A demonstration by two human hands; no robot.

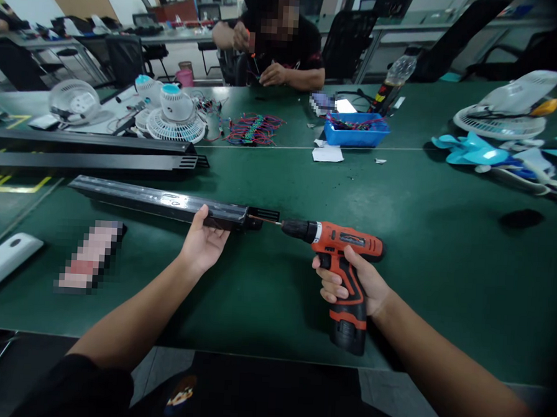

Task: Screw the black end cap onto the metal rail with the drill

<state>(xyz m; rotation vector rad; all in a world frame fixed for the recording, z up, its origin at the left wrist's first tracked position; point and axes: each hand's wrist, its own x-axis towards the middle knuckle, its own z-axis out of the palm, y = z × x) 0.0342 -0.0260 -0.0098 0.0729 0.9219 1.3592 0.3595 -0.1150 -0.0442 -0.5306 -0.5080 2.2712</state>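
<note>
My right hand [349,280] is wrapped round the handle of an orange and black cordless drill [344,240], index finger near the trigger. A long thin bit [265,219] points left from its chuck and meets the end of a long black metal profile [167,201]; whether the tip sits on a screw is too small to tell. My left hand [204,242] grips that profile near its right end, thumb on top and fingers underneath. The profile's far left end reaches toward the table's marked yellow lines. A slotted black end piece [265,214] sticks out beside the bit.
More black profiles [89,160] lie behind. Beyond are white fan parts [175,119], wired circuit boards [254,129], a blue tray [356,130] and a bottle [395,81]. Blue fan blades [477,150] lie right, a phone [92,255] left. A co-worker [282,47] sits opposite.
</note>
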